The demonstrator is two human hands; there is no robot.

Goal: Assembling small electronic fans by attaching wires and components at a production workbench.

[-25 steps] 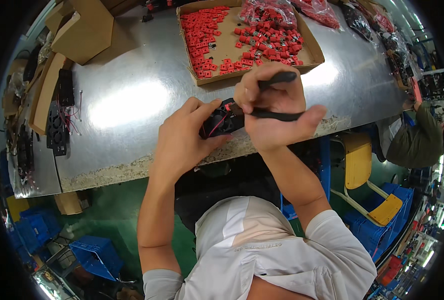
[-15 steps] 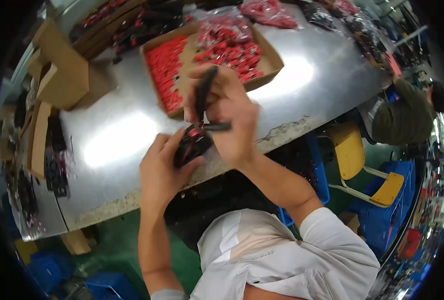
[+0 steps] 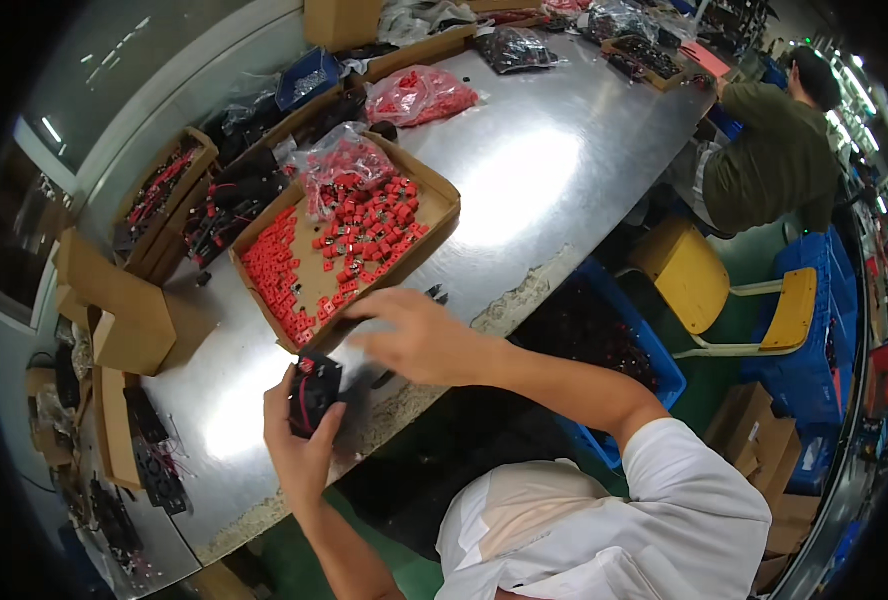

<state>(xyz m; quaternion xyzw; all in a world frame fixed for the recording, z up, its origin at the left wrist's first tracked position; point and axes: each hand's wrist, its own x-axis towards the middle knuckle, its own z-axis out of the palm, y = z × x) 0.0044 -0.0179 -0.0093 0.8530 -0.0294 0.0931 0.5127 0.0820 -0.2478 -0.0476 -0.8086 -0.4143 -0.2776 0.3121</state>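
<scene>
My left hand [image 3: 299, 440] grips a black plastic housing [image 3: 314, 392] with a red wire along its side and a small red piece at its top. It holds the housing just off the near corner of a shallow cardboard box [image 3: 444, 207]. My right hand [image 3: 414, 335], slightly blurred, is beside the box's near edge with its fingers stretched and apart, nothing visible in them. Dark tool parts [image 3: 437, 294] show on the table beyond that hand, the rest hidden beneath it. Red square pieces [image 3: 274, 265] and red blocks with metal parts [image 3: 374, 220] lie in the box.
A clear bag of red parts [image 3: 419, 95] lies behind the box. An open cardboard carton [image 3: 134, 310] stands at left, near black housings with wires [image 3: 159, 460]. A blue crate [image 3: 664, 375] and yellow chair [image 3: 699, 285] are right of the table. Another person [image 3: 774, 150] works farther right.
The black-handled pliers have left my right hand, which has opened and moved down beside the box. My left hand still holds the housing. The view has swung, showing more of the table's far side.
</scene>
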